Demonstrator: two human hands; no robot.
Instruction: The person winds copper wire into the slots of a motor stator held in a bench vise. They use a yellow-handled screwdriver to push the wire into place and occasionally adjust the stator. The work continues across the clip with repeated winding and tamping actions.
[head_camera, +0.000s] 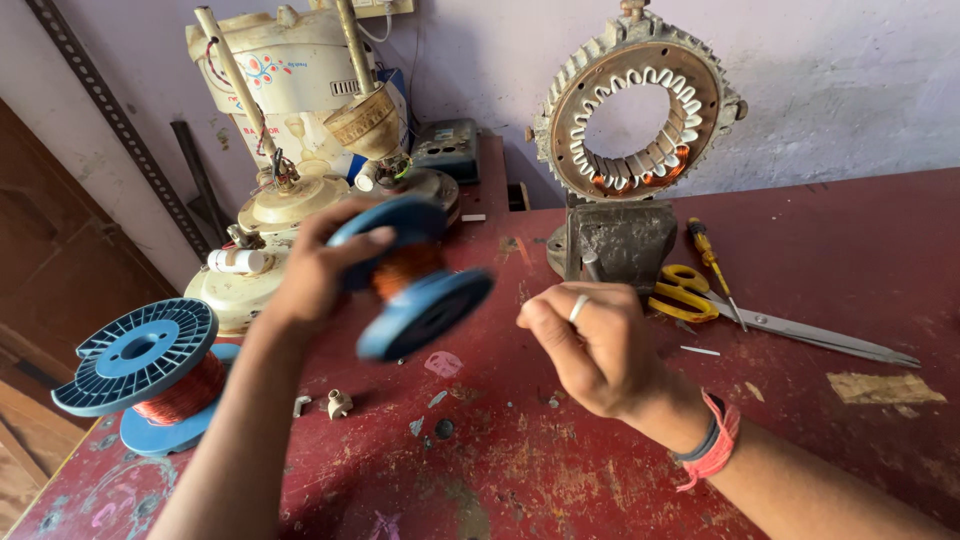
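Head view: L hand (315, 275) clamps blue plastic spool (410, 275) of copper wire, held above red bench (800, 270), blurred. R hand (590, 345) fist closed, contents can't tell, near vise (620, 240) w/ ring-shaped stator (640, 100). Second spool (145, 375) at bench's left edge; open room front-centre.

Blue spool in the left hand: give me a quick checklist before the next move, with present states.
1. Left hand grips the blue spool by its flange: ok.
2. Copper wire on that spool: ok, some visible.
3. Wire end pinched in the right hand: cannot tell, too fine and blurred.
4. Stator ring upright in the vise: ok.
5. Scissors within reach on the red table: ok.
6. Second spool apart from the hands: ok.
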